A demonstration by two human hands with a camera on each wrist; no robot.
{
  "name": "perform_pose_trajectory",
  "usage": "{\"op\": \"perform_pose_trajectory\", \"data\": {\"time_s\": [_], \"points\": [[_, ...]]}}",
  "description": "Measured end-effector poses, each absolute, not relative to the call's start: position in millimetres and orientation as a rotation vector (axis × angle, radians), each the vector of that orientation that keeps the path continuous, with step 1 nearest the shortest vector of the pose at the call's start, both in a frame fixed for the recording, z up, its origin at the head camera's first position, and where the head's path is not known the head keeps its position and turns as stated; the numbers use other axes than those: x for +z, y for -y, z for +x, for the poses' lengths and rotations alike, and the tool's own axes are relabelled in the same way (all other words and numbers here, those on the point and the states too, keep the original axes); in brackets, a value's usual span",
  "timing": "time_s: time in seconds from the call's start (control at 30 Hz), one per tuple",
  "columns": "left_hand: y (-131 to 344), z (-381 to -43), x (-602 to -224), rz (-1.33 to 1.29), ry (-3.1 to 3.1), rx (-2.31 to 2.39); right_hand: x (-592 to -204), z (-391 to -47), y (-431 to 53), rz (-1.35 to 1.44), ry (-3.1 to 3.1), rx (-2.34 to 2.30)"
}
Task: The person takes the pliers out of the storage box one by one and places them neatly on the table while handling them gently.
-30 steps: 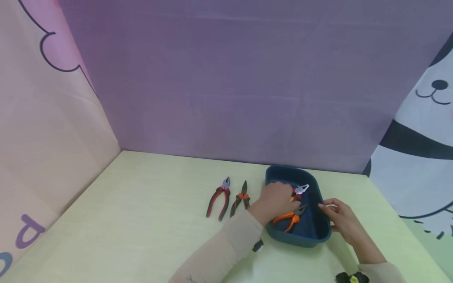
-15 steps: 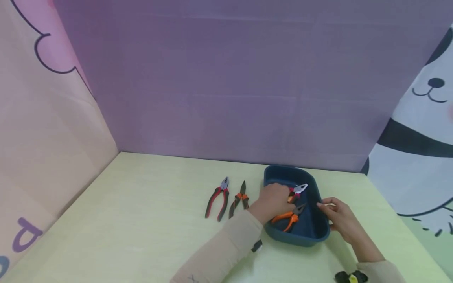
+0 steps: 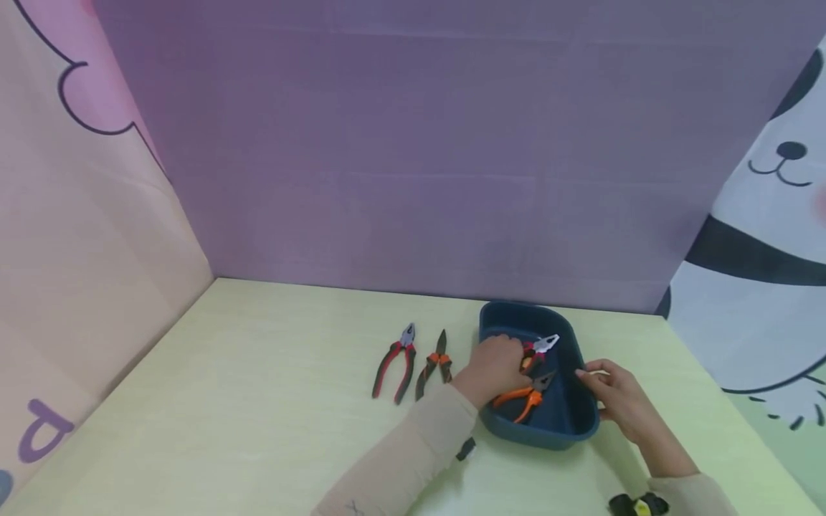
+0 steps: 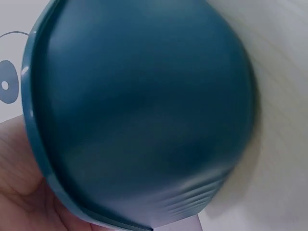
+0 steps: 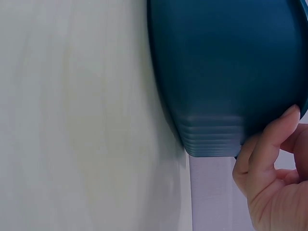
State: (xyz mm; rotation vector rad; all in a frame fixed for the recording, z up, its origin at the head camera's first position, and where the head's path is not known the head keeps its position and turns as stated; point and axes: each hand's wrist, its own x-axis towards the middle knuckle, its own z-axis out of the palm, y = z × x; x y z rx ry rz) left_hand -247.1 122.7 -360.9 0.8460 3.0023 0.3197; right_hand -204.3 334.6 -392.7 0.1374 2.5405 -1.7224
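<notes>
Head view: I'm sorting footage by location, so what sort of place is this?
Probably a makeshift tabletop booth: a pale yellow flat table, a creased purple backdrop behind it, and a white cartoon-printed side panel.

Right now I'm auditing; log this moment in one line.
left hand: over blue bin, grip unclear; right hand: holding bin; inside: red-handled pliers, orange pliers; outside: red-black pliers, orange-black pliers

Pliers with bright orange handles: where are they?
In the head view, right of centre, the orange pliers lie in the blue bin, in front of the red pliers, beside the left hand.
</notes>
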Motion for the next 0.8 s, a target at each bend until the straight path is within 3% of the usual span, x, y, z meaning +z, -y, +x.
{"op": "perform_pose_trajectory", "data": {"time_s": [0.8], "points": [[-131.6, -257.4, -378.9, 0.778, -3.007, 0.277, -392.5, -204.7, -335.3, 0.158, -2.54, -1.712]]}}
